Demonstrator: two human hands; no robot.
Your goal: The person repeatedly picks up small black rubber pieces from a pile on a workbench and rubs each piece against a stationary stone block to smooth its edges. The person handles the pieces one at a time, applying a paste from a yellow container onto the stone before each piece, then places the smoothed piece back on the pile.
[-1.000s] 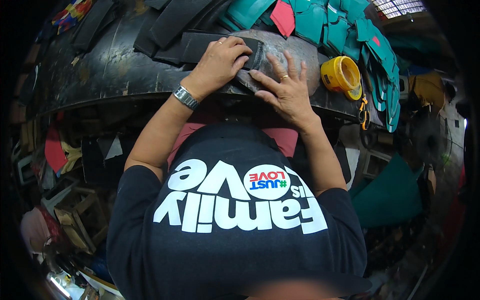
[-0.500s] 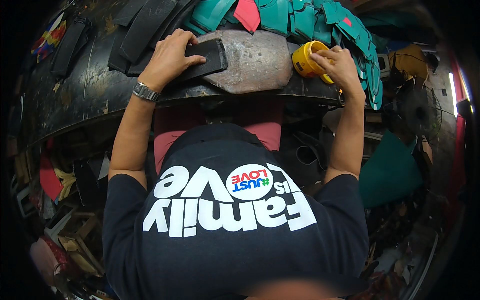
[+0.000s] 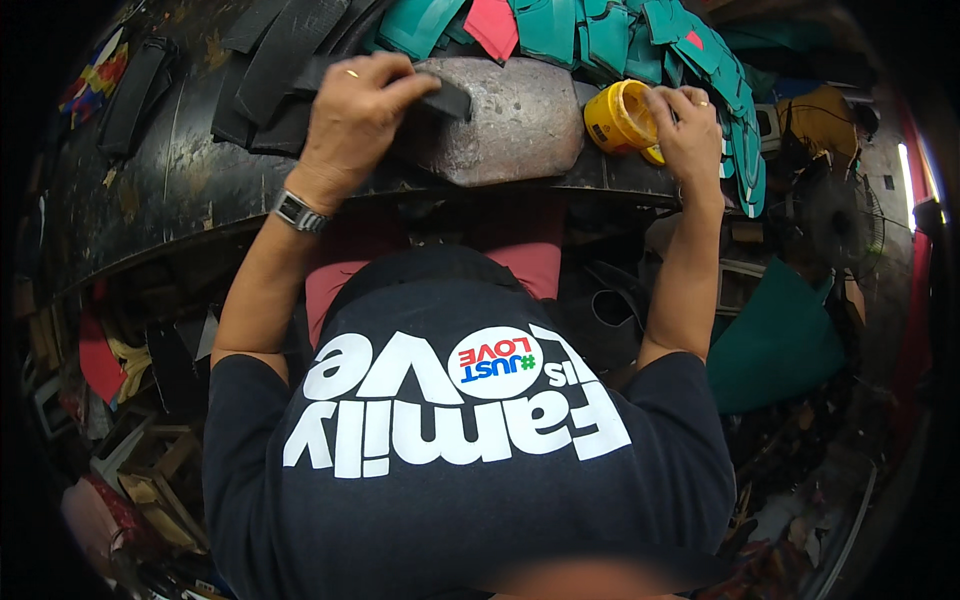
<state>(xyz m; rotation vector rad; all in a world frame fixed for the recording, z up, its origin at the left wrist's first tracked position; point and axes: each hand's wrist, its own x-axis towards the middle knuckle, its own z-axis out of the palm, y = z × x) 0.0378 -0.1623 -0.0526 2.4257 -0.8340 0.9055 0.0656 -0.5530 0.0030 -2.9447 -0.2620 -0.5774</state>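
Observation:
My left hand (image 3: 350,125), with a watch on its wrist, is closed on a black strip (image 3: 450,99) of flat, sheet-like material. The strip is tilted, its edge toward me, above the left end of a worn grey-brown block (image 3: 510,125) on the bench. Just right of the block, a yellow tub (image 3: 607,120) leans with its open mouth toward my right hand (image 3: 687,130). The fingers of that hand are bent together at the tub's rim. Whatever they may hold is hidden.
Black strips (image 3: 290,70) lie in overlapping layers on the dark bench (image 3: 190,200) at the left. Teal cut pieces (image 3: 550,35) and a red one (image 3: 492,30) line the far side. A fan (image 3: 840,220) stands at the right, near a green sheet (image 3: 780,345).
My left hand has turned and raised the black strip from lying flat on the block to a tilt. My right hand has drawn back from the tub's mouth to its right rim.

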